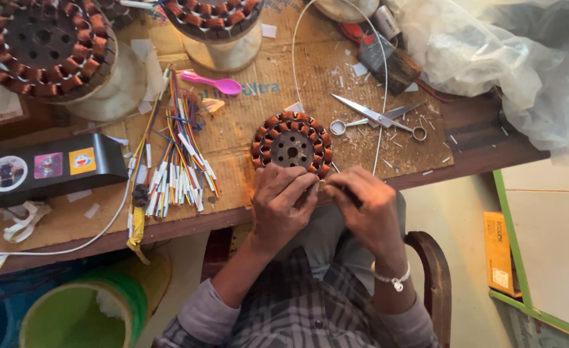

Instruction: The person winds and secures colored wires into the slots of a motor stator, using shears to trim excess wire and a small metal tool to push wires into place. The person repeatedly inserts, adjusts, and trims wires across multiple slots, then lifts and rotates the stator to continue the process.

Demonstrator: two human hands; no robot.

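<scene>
A round motor stator [291, 143] with copper-wound coils lies on brown cardboard [246, 135] near the table's front edge. My left hand [282, 205] rests at its near rim, fingers curled and touching the windings. My right hand [366, 209] is close beside it at the stator's lower right, fingers pinched together on a small dark thing that I cannot make out. A thin white wire [380, 129] runs from the stator's right side up across the table.
Steel scissors [378, 118] lie open right of the stator. A bundle of coloured wires [175, 161], a pink spoon [213, 82], a black box [39, 169], two larger stators [39, 45] [215, 14] on spools, and a plastic sheet [510, 64] surround the spot. A green bucket [78, 312] stands below.
</scene>
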